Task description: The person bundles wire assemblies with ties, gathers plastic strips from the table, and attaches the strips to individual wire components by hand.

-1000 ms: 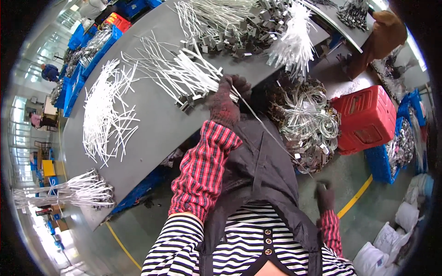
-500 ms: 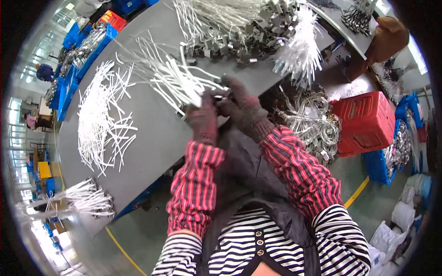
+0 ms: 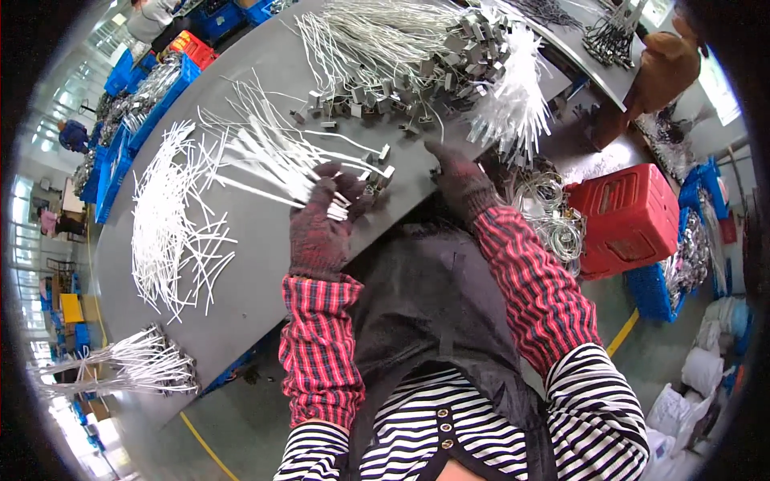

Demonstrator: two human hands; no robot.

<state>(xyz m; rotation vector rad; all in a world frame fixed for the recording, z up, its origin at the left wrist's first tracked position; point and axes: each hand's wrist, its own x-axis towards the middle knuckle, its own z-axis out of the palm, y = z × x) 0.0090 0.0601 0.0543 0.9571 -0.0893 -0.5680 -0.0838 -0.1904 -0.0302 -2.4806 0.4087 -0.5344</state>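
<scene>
My left hand [image 3: 325, 220], in a dark red-black knitted glove, is closed round a bundle of wires in white sleeves [image 3: 269, 160]. The wires fan out to the upper left across the table, and small connector ends [image 3: 381, 167] stick out to the right of the fist. My right hand [image 3: 464, 180], gloved alike, is apart from the bundle near the table's edge. Its forefinger and thumb are spread, with nothing visible between them. Just beyond it lies a heap of wires with small grey metal boxes [image 3: 401, 92].
Loose white sleeves [image 3: 172, 232] lie on the grey table [image 3: 257, 264] at left, with a tied wire bundle [image 3: 152, 361] at the near left corner. Clear plastic strips [image 3: 513, 100] hang at the far right. A red crate [image 3: 626, 220] and coiled cables [image 3: 553, 216] stand at right.
My hands have moved apart: the left went left and nearer with the wire bundle, the right went right, off the bundle's connector ends.
</scene>
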